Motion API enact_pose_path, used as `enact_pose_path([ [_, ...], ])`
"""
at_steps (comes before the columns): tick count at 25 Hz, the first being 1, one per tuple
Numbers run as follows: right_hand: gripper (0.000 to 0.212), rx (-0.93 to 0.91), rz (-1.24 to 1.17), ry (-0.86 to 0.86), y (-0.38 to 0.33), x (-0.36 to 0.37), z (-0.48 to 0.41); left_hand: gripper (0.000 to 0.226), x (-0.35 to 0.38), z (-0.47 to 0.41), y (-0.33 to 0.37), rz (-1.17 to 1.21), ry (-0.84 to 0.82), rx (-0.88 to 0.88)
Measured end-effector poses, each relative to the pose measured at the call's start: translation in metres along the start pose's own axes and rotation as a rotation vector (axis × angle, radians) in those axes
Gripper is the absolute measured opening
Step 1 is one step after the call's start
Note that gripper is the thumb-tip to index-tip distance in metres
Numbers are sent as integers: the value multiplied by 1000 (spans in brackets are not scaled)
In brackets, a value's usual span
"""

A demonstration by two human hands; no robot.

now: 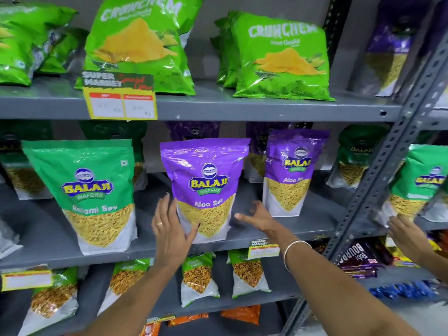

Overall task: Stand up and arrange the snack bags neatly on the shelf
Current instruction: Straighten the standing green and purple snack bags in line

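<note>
A purple Aloo Sev bag (pixel 206 185) stands upright at the front of the middle shelf (pixel 278 232). My left hand (pixel 169 229) holds its lower left corner, thumb across the front and fingers up along the side. My right hand (pixel 254 215) hovers just right of the bag with its fingers spread and nothing in it. A second purple Aloo Sev bag (pixel 291 170) stands upright to the right. A green Ratlami Sev bag (pixel 92 190) stands to the left, leaning slightly.
Green Crunchem bags (pixel 281 57) stand on the top shelf behind a price tag (pixel 121 103). Smaller bags (pixel 247 272) fill the lower shelf. A slotted steel upright (pixel 378 180) divides the racks. Another person's hand (pixel 407 236) touches a green bag (pixel 419 180) on the right rack.
</note>
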State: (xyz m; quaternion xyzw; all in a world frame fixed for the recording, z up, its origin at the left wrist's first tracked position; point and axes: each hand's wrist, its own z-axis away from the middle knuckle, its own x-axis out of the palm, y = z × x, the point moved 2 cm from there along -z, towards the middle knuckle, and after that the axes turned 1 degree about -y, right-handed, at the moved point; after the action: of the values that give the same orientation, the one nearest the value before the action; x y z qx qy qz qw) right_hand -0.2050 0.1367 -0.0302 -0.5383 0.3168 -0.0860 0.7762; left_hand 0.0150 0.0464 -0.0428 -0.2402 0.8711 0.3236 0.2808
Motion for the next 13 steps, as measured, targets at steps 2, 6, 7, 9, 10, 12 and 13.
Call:
enact_pose_path([
  [2, 43, 6, 56, 195, 15, -40, -2, 68, 7, 14, 28, -4, 45, 306],
  [6, 46, -5, 46, 435, 39, -136, -11, 65, 61, 18, 104, 137, -235, 479],
  [7, 56, -6, 38, 433, 44, -155, -20, 67, 78, 12, 121, 177, -312, 401],
  [9, 67, -22, 41, 348, 55, -181, -42, 78, 113, -8, 148, 355, -433, 75],
  [10, 74, -38, 29, 294, 58, -190, -53, 86, 132, -21, 160, 466, -482, -128],
  [12, 87, -53, -66, 187, 65, -195, -73, 95, 158, -46, 175, 610, -539, -434],
  [13, 90, -57, -129, 136, 69, -194, -81, 90, 172, -56, 178, 646, -570, -507],
])
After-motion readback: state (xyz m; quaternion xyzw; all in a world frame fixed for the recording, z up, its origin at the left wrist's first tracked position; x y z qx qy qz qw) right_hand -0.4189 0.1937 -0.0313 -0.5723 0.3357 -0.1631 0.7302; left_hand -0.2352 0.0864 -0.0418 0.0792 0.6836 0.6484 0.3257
